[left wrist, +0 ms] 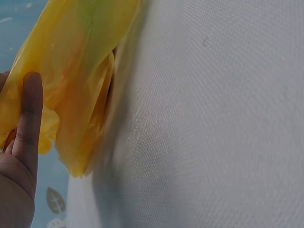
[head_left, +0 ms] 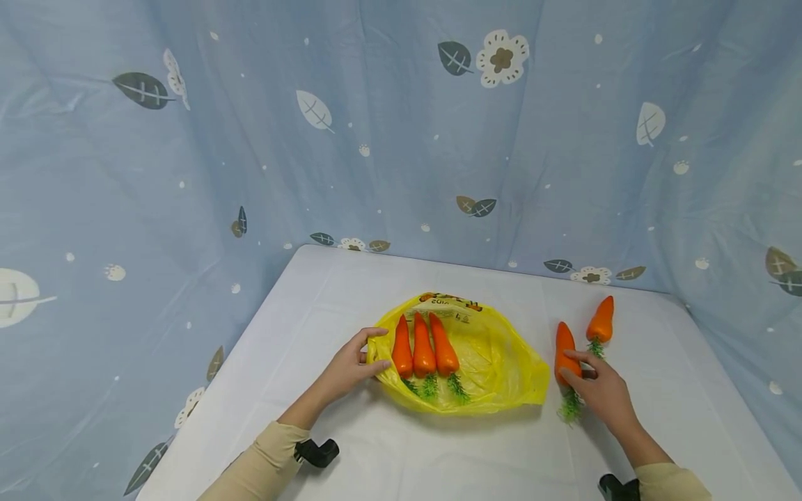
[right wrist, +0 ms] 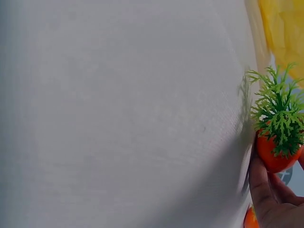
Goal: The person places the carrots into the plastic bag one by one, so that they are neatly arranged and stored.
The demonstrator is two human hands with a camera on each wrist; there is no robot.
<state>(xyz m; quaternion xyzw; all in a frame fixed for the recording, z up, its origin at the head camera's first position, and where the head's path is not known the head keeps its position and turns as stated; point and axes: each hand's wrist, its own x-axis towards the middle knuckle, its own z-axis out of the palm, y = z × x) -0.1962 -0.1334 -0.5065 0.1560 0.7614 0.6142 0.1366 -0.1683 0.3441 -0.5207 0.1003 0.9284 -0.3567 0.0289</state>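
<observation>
A yellow plastic bag (head_left: 495, 348) lies spread open on the white table, with three orange carrots (head_left: 423, 348) side by side in its left part, green tops toward the person. My left hand (head_left: 352, 362) grips the bag's left edge between thumb and fingers; in the left wrist view the thumb (left wrist: 31, 114) presses against the yellow film. Right of the bag, my right hand (head_left: 598, 386) holds another carrot (head_left: 564, 348) by its thick end. The right wrist view shows that carrot's leafy top (right wrist: 280, 111) and the fingers around its orange end.
One more carrot (head_left: 601, 320) lies on the table behind the right hand, its tip pointing away. The white-covered table (head_left: 338, 278) meets a blue patterned curtain (head_left: 401, 139) at the back and sides. Dark wrist mounts (head_left: 318, 452) sit on both forearms.
</observation>
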